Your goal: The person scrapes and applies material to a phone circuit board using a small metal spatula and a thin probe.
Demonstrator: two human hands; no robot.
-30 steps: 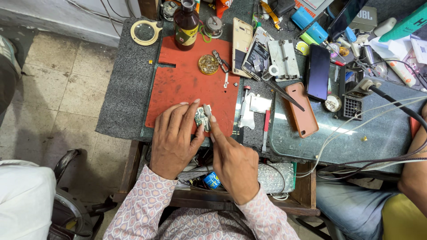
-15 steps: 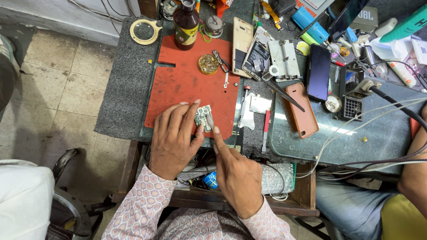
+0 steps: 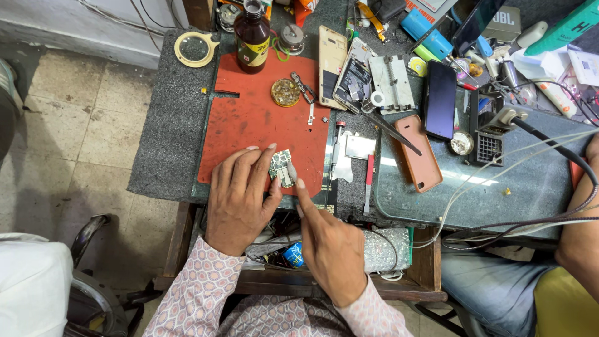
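Left hand: the left hand (image 3: 240, 200) lay palm down at the near edge of the red mat (image 3: 249, 125), fingers together and curled forward, thumb and fingertips closed on the left side of the small circuit board (image 3: 281, 167).
Right hand: the right hand (image 3: 331, 249) was mostly curled, forefinger stretched out, its tip touching the board's lower right corner; whether the thumb also pressed the board could not be told.
Circuit board: small, greenish, with metal shields, tilted a little, at the mat's near right corner, between the two hands and touching both.
Red mat: rectangular, lying on a dark grey felt cover (image 3: 168, 125) over the bench.
On the mat, far side: a brown glass bottle (image 3: 252, 34) upright at the far edge; a round brass-coloured tin (image 3: 285, 92) just right of centre; tweezers (image 3: 304, 86) beside the tin.
Left of mat: a roll of pale tape (image 3: 195, 48) on the felt.
Right of mat: a red-handled screwdriver (image 3: 369, 184) lying near the bench edge; an opened phone (image 3: 352, 78) showing its insides; a gold phone back (image 3: 332, 56); a metal clamp fixture (image 3: 391, 81).
Further right: an orange phone case (image 3: 417, 153) and a dark phone (image 3: 440, 100) lying flat on glass.
Sleeves: both wrists in a pale patterned shirt (image 3: 199, 293).
Another person: a forearm (image 3: 577, 249) at the frame's right edge, well apart from the board.
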